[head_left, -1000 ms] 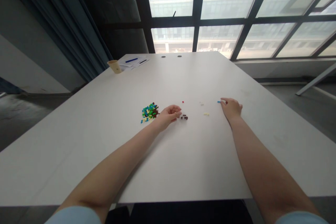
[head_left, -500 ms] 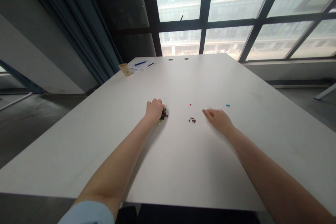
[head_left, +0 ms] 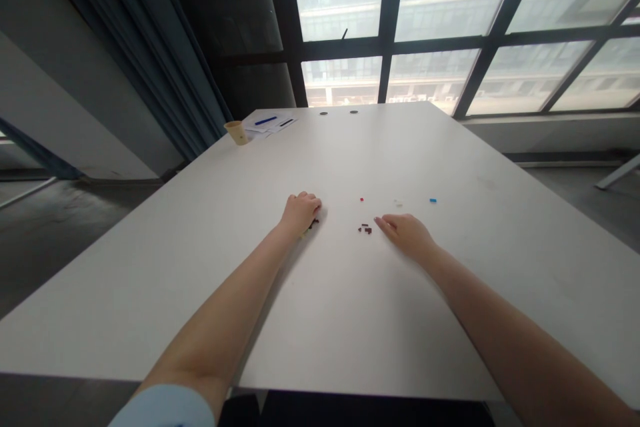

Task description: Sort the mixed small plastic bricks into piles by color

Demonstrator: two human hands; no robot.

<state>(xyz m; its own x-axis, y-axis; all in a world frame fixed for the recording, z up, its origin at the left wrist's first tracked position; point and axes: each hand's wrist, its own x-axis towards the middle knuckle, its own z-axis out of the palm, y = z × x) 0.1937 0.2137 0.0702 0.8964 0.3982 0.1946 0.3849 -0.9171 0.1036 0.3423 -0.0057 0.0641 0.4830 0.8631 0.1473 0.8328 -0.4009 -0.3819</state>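
Observation:
My left hand [head_left: 301, 210] rests over a pile of small dark brown building bricks [head_left: 314, 223], fingers curled; most of the pile is hidden beneath it. Whether a brick is between its fingertips does not show. My right hand [head_left: 404, 232] is low over the table, thumb and fingers pressed together, with anything in them too small to make out. Just left of its fingertips lie several loose brown bricks [head_left: 366, 229]. Farther back are a tiny red brick [head_left: 361, 199], whitish or clear pieces [head_left: 398, 203] and a blue brick [head_left: 433, 200].
The white table [head_left: 350, 313] reaches back to the windows. Toward its far left edge stand a tan paper cup [head_left: 237, 133] and sheets of paper [head_left: 265, 128] with a blue pen [head_left: 266, 121] on them. Two dark round fittings are set in the far end.
My right hand has moved left, closer to the loose brown bricks. My left hand has shifted slightly right and now covers more of the pile.

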